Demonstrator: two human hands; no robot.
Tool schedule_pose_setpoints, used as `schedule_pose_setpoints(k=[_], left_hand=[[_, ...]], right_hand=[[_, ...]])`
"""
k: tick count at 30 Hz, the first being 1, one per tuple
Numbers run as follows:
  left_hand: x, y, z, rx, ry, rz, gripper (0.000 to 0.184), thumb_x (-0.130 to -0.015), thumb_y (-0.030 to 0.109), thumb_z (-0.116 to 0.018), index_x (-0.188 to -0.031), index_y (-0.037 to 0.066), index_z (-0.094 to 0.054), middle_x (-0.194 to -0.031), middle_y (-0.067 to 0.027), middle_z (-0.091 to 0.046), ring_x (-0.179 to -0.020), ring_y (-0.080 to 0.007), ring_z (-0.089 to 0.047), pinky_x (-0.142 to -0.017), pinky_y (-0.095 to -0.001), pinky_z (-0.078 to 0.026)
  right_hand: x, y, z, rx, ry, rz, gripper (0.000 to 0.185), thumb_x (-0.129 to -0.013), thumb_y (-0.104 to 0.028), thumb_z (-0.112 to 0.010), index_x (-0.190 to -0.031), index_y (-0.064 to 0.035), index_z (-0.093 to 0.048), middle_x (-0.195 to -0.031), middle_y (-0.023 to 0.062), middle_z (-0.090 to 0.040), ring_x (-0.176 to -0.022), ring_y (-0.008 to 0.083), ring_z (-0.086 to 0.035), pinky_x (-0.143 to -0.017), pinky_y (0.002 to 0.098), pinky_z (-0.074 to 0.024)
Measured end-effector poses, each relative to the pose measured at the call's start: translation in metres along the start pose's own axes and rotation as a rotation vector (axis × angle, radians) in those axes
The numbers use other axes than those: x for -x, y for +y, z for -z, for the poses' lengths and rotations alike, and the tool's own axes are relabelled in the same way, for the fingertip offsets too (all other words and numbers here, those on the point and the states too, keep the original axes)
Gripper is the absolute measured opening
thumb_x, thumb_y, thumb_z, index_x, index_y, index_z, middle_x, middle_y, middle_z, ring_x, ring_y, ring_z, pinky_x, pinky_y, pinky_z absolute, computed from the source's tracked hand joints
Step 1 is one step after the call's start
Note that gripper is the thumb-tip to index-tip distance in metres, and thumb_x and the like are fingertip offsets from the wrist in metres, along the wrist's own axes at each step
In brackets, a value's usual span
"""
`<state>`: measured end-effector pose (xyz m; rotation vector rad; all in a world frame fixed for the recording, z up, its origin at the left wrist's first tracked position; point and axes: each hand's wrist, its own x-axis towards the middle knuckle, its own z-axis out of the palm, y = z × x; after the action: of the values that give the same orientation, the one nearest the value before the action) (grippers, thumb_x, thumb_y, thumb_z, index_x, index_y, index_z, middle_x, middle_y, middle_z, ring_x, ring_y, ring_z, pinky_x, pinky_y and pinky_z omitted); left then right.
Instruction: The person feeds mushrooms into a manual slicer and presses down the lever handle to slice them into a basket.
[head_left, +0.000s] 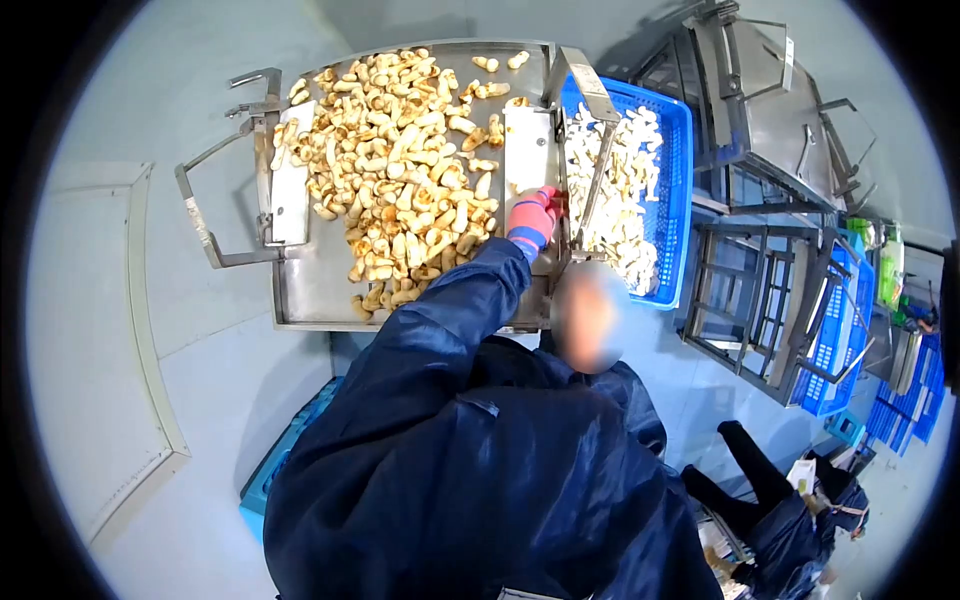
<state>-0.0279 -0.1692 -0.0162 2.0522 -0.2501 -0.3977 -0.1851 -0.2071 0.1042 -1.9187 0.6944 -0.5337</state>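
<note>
My left hand [533, 220], in a pink and blue glove, is over the lower end of a white board [527, 145] at the right of a metal tray [315, 300]. Its fingers look curled together; what they hold is too small to tell. Many brownish-yellow, mushroom-like pieces [400, 180] are heaped on the tray. To the right, a blue basket [678, 190] contains paler cut pieces [610, 190]. A blurred oval covers the area at the end of my right sleeve [635, 400], so my right hand cannot be made out.
Metal bars [598, 175] stand between tray and basket, and a hinged metal frame [195, 215] juts out at the left. Metal racks [760, 290] and more blue baskets [825, 370] are at the right. Another person in dark clothes [790, 540] is at lower right.
</note>
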Motion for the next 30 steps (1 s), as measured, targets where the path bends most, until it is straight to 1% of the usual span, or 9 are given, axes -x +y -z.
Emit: schedule_pose_setpoints(k=[8,13,16,17,18,19,23,26,30], left_hand=[[-0.010,0.012,-0.013,-0.090,0.137,-0.032,0.027,-0.080,0.011,-0.052,-0.106,0.003,-0.057,-0.091,-0.0159,-0.064,-0.082,-0.0297,-0.061,-0.075,-0.0343,-0.047],[-0.012,0.048,0.010,0.437,-0.039,0.096,0.026,-0.079,0.012,-0.057,-0.104,0.006,-0.059,-0.089,-0.0139,-0.064,-0.080,-0.0255,-0.062,-0.073,-0.0314,-0.048],[-0.021,0.034,0.064,-0.569,0.159,-0.263,0.030,-0.076,0.027,-0.064,-0.098,0.008,-0.062,-0.093,-0.0152,-0.063,-0.081,-0.0275,-0.061,-0.075,-0.0356,-0.049],[-0.030,0.013,0.073,-0.851,0.122,-0.145,0.036,-0.074,0.037,-0.063,-0.094,0.007,-0.062,-0.092,-0.0150,-0.063,-0.084,-0.0287,-0.061,-0.076,-0.0380,-0.048],[-0.037,0.010,0.086,-0.929,-0.028,0.074,0.036,-0.075,0.037,-0.060,-0.093,0.006,-0.062,-0.092,-0.0148,-0.064,-0.086,-0.0286,-0.061,-0.075,-0.0377,-0.049],[-0.040,-0.020,0.081,-1.099,0.037,0.001,0.012,-0.074,0.016,-0.055,-0.082,0.012,-0.061,-0.074,-0.0099,-0.065,-0.073,-0.0267,-0.063,-0.063,-0.0381,-0.049],[-0.035,0.002,0.081,-0.812,0.142,-0.130,0.014,-0.074,0.020,-0.058,-0.083,0.010,-0.058,-0.079,-0.0116,-0.064,-0.076,-0.0276,-0.063,-0.068,-0.0364,-0.049],[-0.027,0.027,0.050,-0.169,-0.176,0.132,0.034,-0.078,0.022,-0.062,-0.107,0.006,-0.057,-0.088,-0.0144,-0.064,-0.079,-0.0261,-0.062,-0.076,-0.0335,-0.048],[-0.030,-0.023,-0.004,0.234,-0.039,0.135,0.029,-0.081,0.007,-0.058,-0.108,-0.001,-0.056,-0.074,-0.0076,-0.061,-0.062,-0.0099,-0.054,-0.054,-0.0222,-0.043]], right_hand=[[0.021,0.049,-0.011,0.153,0.064,0.113,0.022,-0.079,-0.014,-0.059,-0.063,-0.0016,-0.052,-0.053,0.0164,-0.049,-0.044,0.0276,-0.044,-0.047,0.0351,-0.0359],[0.016,0.035,-0.012,0.204,0.068,0.053,0.021,-0.079,-0.013,-0.059,-0.064,-0.0012,-0.052,-0.054,0.0165,-0.050,-0.045,0.0258,-0.046,-0.048,0.0350,-0.0372],[0.008,-0.004,0.000,0.195,0.025,-0.027,0.020,-0.079,-0.011,-0.058,-0.064,-0.0005,-0.052,-0.054,0.0160,-0.050,-0.044,0.0232,-0.046,-0.048,0.0339,-0.0377],[0.009,0.006,0.001,0.107,-0.014,-0.043,0.020,-0.079,-0.010,-0.058,-0.064,-0.0002,-0.052,-0.054,0.0159,-0.050,-0.044,0.0223,-0.045,-0.048,0.0335,-0.0379],[0.010,0.018,0.001,0.018,-0.056,-0.060,0.019,-0.079,-0.010,-0.058,-0.064,0.0000,-0.052,-0.053,0.0157,-0.050,-0.044,0.0215,-0.045,-0.048,0.0331,-0.0381],[0.012,0.030,-0.002,0.005,-0.050,-0.029,0.019,-0.079,-0.010,-0.058,-0.065,0.0001,-0.052,-0.053,0.0153,-0.051,-0.044,0.0191,-0.045,-0.048,0.0322,-0.0386],[0.010,0.027,-0.002,-0.039,-0.034,-0.026,0.019,-0.079,-0.010,-0.059,-0.065,0.0002,-0.053,-0.053,0.0144,-0.050,-0.045,0.0167,-0.044,-0.047,0.0316,-0.0383],[0.011,0.014,0.002,-0.051,-0.038,-0.041,0.019,-0.079,-0.010,-0.059,-0.065,0.0005,-0.053,-0.052,0.0136,-0.049,-0.045,0.0156,-0.043,-0.047,0.0312,-0.0378],[-0.001,0.003,0.004,-0.053,-0.065,-0.063,0.020,-0.079,-0.010,-0.060,-0.064,0.0005,-0.053,-0.051,0.0135,-0.048,-0.044,0.0163,-0.042,-0.047,0.0315,-0.0374]])
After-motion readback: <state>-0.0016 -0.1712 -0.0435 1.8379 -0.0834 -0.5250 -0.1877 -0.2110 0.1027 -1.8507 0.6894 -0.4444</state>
